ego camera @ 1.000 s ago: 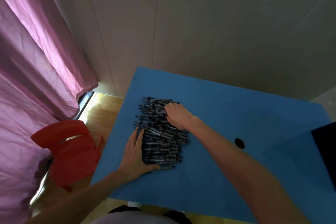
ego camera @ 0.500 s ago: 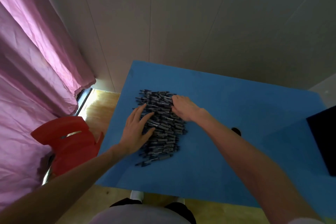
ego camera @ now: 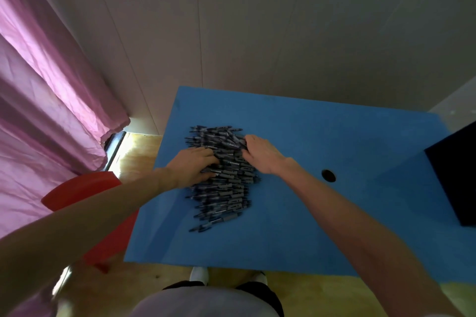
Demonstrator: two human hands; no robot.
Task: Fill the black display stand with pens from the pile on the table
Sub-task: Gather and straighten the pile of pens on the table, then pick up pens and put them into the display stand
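Head view, looking down on a blue table (ego camera: 322,226) set against a pale panelled wall (ego camera: 283,33). Pile of dark pens (ego camera: 226,183) heaped on the left half of the tabletop, most lying roughly parallel, a few strays at the near end. Left hand (ego camera: 192,166) resting on the left flank of the pile, palm down, fingers bent into the pens; grip on any single pen not discernible. Right hand (ego camera: 260,153) on the upper right part of the pile, palm down, fingertips buried among the pens; pinching or merely pressing, cannot tell. Hands close together, separated by a narrow band of pens. Black display stand (ego camera: 453,175) at the right edge of the table, partly cut off by the frame, well apart from the pile; contents not visible. Small round dark hole (ego camera: 328,175) in the tabletop between right forearm and stand. Red chair (ego camera: 85,188) beside the table's left edge, partly behind the left forearm. Pink curtain (ego camera: 46,85) along the left. Wooden floor (ego camera: 139,152) visible beyond the table's left edge.
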